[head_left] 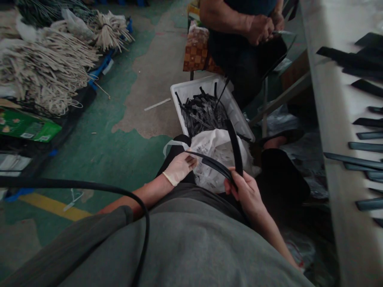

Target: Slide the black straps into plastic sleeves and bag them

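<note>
A bent black strip [235, 143], rubbery in look, is gripped by my bare right hand [243, 189], its fingers closed around it. One arm of the strip stands up; the other runs left toward my left hand [181, 165]. That hand wears a pale thin glove, with its fingers closed at the strip's far tip. A translucent whitish ribbon [169, 145] curls out from these fingers, apparently pinched there; exactly how it meets the black strip cannot be made out. Beneath both hands a white plastic bag [209, 145] with pale scraps lies by my lap.
A white crate [176, 99] of black strips stands ahead. Beyond it sits a co-worker, whose hands [263, 30] hold a thin piece. More black strips [366, 146] lie on the table [329, 119] at right. Bundled pale cords [44, 63] fill the left. A black cable [74, 184] crosses the foreground.
</note>
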{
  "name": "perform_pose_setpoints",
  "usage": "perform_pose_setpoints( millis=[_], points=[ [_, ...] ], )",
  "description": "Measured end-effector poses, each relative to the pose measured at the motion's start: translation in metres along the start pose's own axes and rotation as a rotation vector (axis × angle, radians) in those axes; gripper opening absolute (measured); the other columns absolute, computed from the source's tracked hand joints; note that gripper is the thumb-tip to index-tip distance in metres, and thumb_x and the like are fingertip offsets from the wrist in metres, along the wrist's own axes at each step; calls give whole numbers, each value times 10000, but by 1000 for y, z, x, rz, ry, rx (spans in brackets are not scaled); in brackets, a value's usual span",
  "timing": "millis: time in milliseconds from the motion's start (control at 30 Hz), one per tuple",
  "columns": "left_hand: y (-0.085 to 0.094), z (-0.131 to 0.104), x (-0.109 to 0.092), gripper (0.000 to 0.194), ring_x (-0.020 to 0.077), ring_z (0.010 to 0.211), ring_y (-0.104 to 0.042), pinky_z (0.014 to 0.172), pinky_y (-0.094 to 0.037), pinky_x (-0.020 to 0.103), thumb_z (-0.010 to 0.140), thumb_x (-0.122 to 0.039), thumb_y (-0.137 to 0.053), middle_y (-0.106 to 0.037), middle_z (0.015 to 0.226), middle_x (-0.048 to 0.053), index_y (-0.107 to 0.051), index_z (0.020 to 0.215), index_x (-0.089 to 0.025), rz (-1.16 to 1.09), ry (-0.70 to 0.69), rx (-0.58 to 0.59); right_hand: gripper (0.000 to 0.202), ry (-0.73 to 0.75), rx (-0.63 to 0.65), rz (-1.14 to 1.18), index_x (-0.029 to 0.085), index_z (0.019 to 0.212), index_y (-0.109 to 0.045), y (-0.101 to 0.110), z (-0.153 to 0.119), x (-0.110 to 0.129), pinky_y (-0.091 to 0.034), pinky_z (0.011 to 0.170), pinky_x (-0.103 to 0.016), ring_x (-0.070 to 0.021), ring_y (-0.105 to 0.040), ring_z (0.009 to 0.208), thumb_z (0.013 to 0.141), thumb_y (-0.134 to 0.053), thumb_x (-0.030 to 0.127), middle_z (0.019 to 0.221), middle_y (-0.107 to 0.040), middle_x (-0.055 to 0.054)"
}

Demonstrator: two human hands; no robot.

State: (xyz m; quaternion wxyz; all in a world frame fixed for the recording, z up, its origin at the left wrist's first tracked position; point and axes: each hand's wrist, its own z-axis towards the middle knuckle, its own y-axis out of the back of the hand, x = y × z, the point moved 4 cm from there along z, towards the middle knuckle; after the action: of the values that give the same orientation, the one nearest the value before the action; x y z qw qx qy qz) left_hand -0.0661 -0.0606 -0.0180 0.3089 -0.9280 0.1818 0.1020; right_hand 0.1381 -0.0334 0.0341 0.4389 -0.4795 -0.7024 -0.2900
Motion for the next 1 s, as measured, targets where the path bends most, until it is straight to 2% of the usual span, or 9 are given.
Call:
perform_pose_setpoints(
  millis=[133, 267, 367, 500, 667, 1000],
  points=[
    [-1, -2, -1, 216, 136, 683, -666, 688, -531, 255, 933, -223, -534, -683, 740, 58, -619, 752, -139, 8, 22, 28, 373, -20, -102, 65, 181, 866, -608, 5, 4, -6, -198, 318, -182, -58, -343, 334, 768, -681, 533, 462, -513, 57],
    [1, -2, -1, 196, 147, 732, -673, 757, -534, 276, 914, -205, -554, -698, 793, 77, -636, 752, -131, 4, 35, 66, 374, -17, -177, 134, 197, 907, -615, 15, 7, -7, -206, 318, -173, -90, -484, 400, 721, -732, 499, 554, -573, 38],
    [3, -2, 1, 192, 148, 744, -675, 771, -531, 278, 912, -177, -537, -696, 786, 67, -635, 752, -136, -1, 50, 67, 382, 13, -141, 119, 194, 943, -641, 17, 7, -4, -235, 335, -183, -82, -474, 390, 681, -767, 441, 566, -587, 39],
    [2, -2, 1, 176, 147, 736, -671, 761, -531, 278, 913, -174, -530, -688, 771, 59, -640, 780, -138, 8, 67, 62, 313, 30, -107, -9, 180, 846, -648, 20, 5, 2, -256, 353, -196, -64, -379, 348, 664, -770, 404, 456, -520, 60],
    [0, -1, -4, 201, 127, 694, -652, 722, -521, 254, 899, -253, -607, -670, 753, 44, -596, 724, -153, 13, -7, 22, 281, 36, -95, -154, 175, 864, -659, 28, 1, 6, -267, 372, -197, -65, -363, 375, 698, -740, 387, 478, -542, 46],
    [1, 3, -4, 210, 129, 722, -642, 717, -518, 249, 865, -312, -668, -655, 776, 42, -602, 746, -153, 30, -61, 32, 295, -14, -40, -213, 174, 878, -668, 27, -2, -23, -301, 391, -197, -72, -389, 416, 734, -726, 425, 537, -537, 38]
  ],
)
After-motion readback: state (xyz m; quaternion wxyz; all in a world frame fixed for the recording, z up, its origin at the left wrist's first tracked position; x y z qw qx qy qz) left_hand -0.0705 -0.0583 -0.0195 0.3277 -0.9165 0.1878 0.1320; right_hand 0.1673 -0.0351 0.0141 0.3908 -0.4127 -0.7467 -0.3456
